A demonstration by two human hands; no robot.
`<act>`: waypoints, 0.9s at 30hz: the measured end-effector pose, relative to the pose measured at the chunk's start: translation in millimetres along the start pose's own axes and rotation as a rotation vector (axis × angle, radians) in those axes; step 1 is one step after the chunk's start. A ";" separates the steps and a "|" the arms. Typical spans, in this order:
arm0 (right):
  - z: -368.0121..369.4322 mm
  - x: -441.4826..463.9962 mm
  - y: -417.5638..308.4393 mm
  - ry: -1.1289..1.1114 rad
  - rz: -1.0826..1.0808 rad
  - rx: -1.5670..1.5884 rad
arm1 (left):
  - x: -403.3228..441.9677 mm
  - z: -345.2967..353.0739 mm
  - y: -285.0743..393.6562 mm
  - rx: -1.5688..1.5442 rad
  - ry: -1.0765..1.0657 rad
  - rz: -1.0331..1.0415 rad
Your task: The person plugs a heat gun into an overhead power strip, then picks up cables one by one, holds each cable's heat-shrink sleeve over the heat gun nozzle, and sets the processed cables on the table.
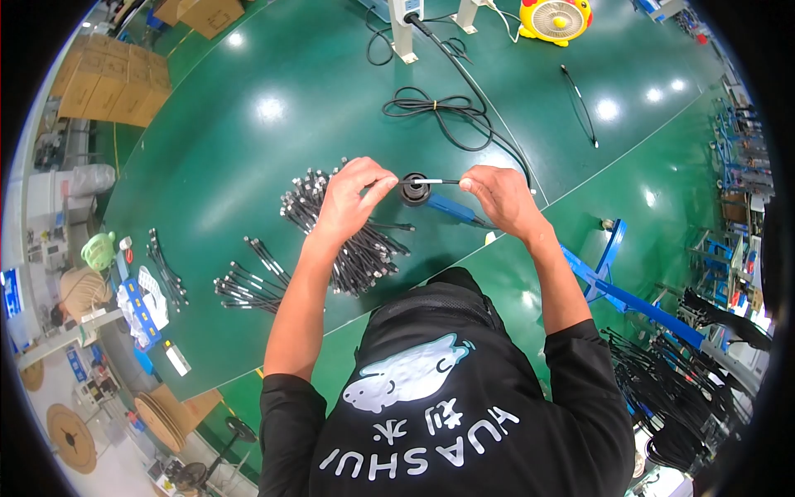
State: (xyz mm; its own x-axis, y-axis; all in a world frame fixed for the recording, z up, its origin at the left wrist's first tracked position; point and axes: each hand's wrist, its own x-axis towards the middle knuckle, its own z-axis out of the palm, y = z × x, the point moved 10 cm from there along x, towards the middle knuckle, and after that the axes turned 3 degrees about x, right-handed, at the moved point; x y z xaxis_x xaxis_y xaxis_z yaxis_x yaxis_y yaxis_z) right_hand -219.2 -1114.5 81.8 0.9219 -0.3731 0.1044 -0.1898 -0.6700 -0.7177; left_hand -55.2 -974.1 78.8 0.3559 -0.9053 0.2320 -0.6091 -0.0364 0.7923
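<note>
My left hand (356,195) and my right hand (501,197) each pinch one end of a short black cable (449,181), stretched level between them. A white sleeve or label (427,181) sits around the cable's middle. Directly under it, as seen from above, is the round black nozzle of a blue-handled heat gun (447,207); the gap between them cannot be judged. Beside and partly behind my left forearm lies a big heap of black cables (356,261) with metallic-looking connectors. Left of that forearm, a smaller fan of cables with white sleeves (248,286) is spread on the table.
The green table (232,166) carries a coiled black cord (439,108), a yellow fan (555,21), a lone cable (581,108) and a small cable bunch (168,269). Cardboard boxes (108,83) stand at the left. A blue metal frame (629,302) is at the right.
</note>
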 end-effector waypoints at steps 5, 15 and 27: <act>3.3 0.2 4.2 -0.029 0.047 -0.016 | -0.9 -0.6 -2.6 -0.007 0.006 -0.016; 0.4 1.5 4.6 -0.005 0.091 0.067 | 0.0 -1.9 -1.3 0.007 0.007 -0.017; -4.2 4.0 -2.6 -0.010 0.095 0.106 | 2.7 -8.0 8.0 0.029 0.064 0.041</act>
State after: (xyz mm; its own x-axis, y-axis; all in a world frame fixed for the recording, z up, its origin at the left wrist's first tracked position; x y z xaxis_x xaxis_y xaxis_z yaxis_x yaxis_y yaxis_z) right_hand -216.4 -1116.9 87.1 0.9050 -0.4245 0.0258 -0.2401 -0.5602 -0.7928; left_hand -53.4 -973.4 90.2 0.3740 -0.8774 0.3006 -0.6442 -0.0125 0.7648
